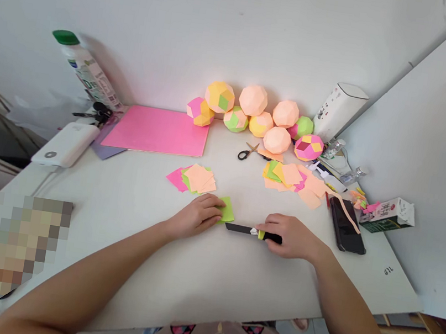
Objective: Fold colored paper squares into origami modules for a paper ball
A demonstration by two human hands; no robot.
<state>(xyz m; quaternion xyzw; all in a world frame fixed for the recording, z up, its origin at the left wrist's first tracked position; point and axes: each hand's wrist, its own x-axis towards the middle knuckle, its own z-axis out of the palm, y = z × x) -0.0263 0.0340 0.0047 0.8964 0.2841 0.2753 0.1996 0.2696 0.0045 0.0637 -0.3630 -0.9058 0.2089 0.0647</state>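
Observation:
A piece of green paper (226, 210) lies on the white table under the fingers of my left hand (200, 215). These fingers are bent and close together, pressing on the paper, and they cover its left part. My right hand (290, 235) is closed round the black and yellow-green handle of a utility knife (241, 229). Its dark blade points left, with the tip just below the paper's lower right corner. Beyond my left hand sits a small pile of pink, green and peach paper pieces (198, 178). A larger pile of coloured paper pieces (289, 175) lies beyond my right hand.
Several faceted paper balls (253, 100) line the wall, with scissors (247, 151) before them. A pink board (159, 130) and white power bank (66, 143) lie left. On the right are a phone (347, 224), a small carton (389, 214) and a white cylinder (339, 110).

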